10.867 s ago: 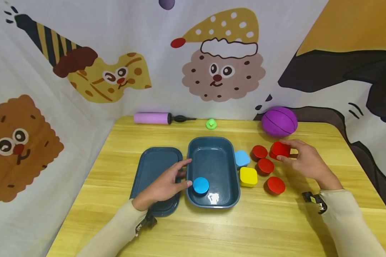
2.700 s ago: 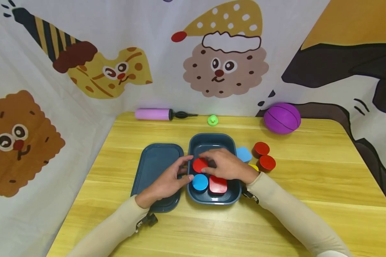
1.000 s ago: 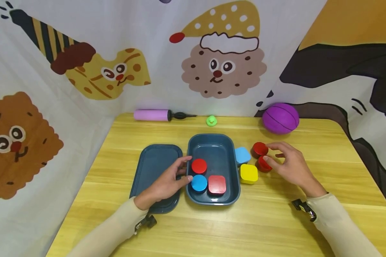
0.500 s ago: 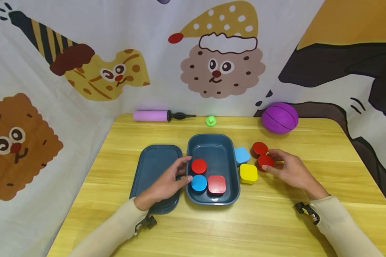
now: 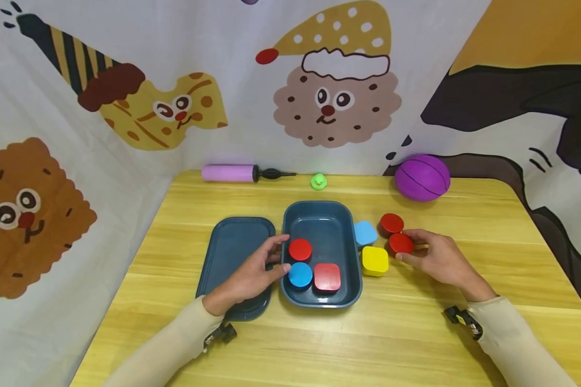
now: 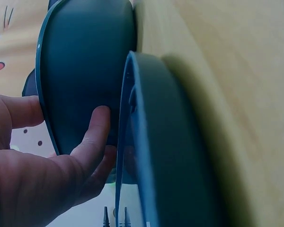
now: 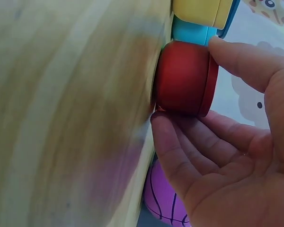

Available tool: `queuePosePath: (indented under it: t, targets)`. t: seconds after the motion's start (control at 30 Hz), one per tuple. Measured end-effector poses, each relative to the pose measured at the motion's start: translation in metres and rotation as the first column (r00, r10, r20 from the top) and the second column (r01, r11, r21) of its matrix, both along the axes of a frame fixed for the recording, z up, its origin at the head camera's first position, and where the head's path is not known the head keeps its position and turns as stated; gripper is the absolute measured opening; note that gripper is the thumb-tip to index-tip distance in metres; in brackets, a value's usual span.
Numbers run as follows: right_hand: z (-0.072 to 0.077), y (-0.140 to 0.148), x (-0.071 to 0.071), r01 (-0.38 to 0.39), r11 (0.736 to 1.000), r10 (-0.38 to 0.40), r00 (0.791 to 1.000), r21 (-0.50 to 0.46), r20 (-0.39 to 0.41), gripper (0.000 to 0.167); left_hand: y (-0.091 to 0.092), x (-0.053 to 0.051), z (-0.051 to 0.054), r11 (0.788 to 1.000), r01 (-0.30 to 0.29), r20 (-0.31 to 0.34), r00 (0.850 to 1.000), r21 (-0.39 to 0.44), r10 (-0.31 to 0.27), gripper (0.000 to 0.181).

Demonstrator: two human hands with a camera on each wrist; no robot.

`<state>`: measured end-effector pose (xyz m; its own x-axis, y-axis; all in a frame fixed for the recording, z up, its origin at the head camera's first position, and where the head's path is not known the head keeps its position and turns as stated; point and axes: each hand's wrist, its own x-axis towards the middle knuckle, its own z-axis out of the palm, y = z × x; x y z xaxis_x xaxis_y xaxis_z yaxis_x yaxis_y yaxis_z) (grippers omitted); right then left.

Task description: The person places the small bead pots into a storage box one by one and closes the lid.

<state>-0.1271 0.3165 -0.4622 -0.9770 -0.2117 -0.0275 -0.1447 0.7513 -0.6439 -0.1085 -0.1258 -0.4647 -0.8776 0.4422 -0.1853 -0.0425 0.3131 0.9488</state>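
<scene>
Lift the red round container (image 5: 400,245), pinched in the right hand (image 5: 439,259) at three o'clock from the tray (image 5: 330,234), straight off the tabletop (image 5: 329,349), clear of the red neighbour (image 5: 391,223) at eleven o'clock. Brace the tray's nine-o'clock side with the left hand (image 5: 249,275), loose-fingered, gripping nothing.

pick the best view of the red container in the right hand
Right wrist view: the red container appears largest, its side visible. The head view mainly shows its top; left wrist, none of it.
</scene>
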Motion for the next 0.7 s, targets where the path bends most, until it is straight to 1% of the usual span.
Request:
queuePosePath:
  t: [0.1, 0.17, 0.27, 0.4, 0.47, 0.57, 0.7]
  targets:
    - [0.004, 0.001, 0.001, -0.004, 1.0, 0.004, 1.0, -0.013, -0.017, 0.063, 0.0, -0.001, 0.0, 1.0, 0.002, 0.0, 1.0, -0.003, -0.002, 0.069]
    - [0.007, 0.002, 0.001, -0.007, 1.0, 0.007, 0.999, -0.017, -0.041, 0.061, 0.0, -0.001, 0.0, 1.0, 0.001, 0.002, 1.0, -0.005, -0.001, 0.069]
    - [0.013, 0.003, 0.001, -0.011, 1.0, 0.01, 0.995, -0.007, -0.095, 0.058, 0.0, -0.001, -0.001, 1.0, 0.004, 0.002, 1.0, -0.003, -0.004, 0.069]
    - [0.024, 0.0, -0.001, -0.019, 1.0, 0.021, 0.985, 0.014, -0.17, 0.058, -0.001, -0.001, 0.0, 1.0, 0.004, 0.004, 1.0, 0.0, -0.004, 0.069]
    - [0.03, -0.003, -0.002, -0.022, 1.0, 0.024, 0.982, 0.015, -0.189, 0.058, -0.001, -0.001, 0.001, 1.0, 0.002, 0.008, 1.0, 0.0, -0.002, 0.07]
    - [0.039, -0.009, -0.004, -0.03, 0.999, 0.033, 0.978, 0.019, -0.204, 0.06, -0.001, -0.001, 0.0, 1.0, 0.006, 0.009, 1.0, 0.0, -0.006, 0.07]
    - [0.044, -0.02, -0.009, -0.058, 0.998, 0.061, 0.975, 0.02, -0.215, 0.06, -0.001, -0.002, -0.002, 1.0, 0.012, 0.007, 1.0, -0.001, -0.012, 0.069]
